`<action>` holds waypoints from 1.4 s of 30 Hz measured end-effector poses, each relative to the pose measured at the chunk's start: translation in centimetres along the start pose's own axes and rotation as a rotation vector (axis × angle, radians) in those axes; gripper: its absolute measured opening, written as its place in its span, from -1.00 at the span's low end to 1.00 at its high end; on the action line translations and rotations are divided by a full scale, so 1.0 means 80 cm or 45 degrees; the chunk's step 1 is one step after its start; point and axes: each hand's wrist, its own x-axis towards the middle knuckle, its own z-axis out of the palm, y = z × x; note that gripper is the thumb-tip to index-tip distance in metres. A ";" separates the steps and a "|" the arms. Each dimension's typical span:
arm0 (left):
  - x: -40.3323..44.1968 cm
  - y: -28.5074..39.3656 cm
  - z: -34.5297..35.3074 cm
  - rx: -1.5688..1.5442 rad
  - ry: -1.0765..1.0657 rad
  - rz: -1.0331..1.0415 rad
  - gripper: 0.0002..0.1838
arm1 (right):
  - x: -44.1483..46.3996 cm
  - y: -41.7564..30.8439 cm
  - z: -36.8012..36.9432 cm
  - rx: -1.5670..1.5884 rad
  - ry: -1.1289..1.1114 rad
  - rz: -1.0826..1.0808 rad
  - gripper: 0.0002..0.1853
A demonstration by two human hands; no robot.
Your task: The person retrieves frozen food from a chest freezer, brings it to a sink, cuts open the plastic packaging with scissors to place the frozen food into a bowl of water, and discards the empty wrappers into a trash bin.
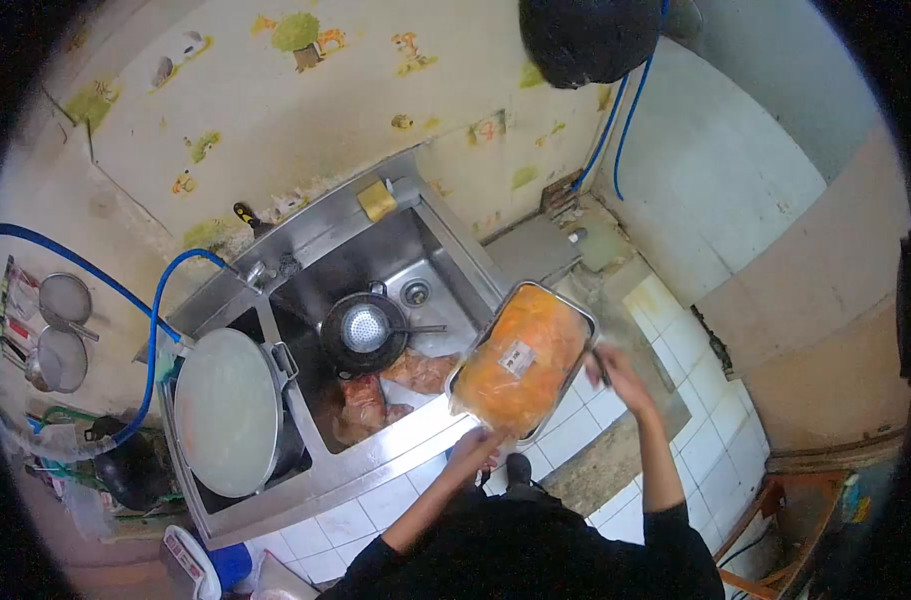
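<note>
A metal tray (586, 372) holds a plastic bag of orange food (545, 330) with a white label, over the right end of the sink. My left hand (473, 452) is closed at the near left corner of the tray, on the edge of the bag. Beside the tray's right side is my right hand (620, 378), its fingers curled round a small dark object that I cannot make out. Inside the sink (345, 260) lie a dark pan (337, 335) with a perforated ladle (365, 328) and packs of reddish meat (363, 405).
A large pot with a pale lid (227, 412) covers the left basin. A blue hose (155, 290) runs to its left. A yellow sponge (377, 201) rests on the back ledge. Strainers (63, 358) hang at the far left. White floor tiles (685, 340) lie at the right.
</note>
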 end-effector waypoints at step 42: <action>-0.061 -0.018 0.075 -0.403 -0.048 0.448 -0.86 | -0.079 0.084 0.177 1.073 -0.774 0.302 -0.21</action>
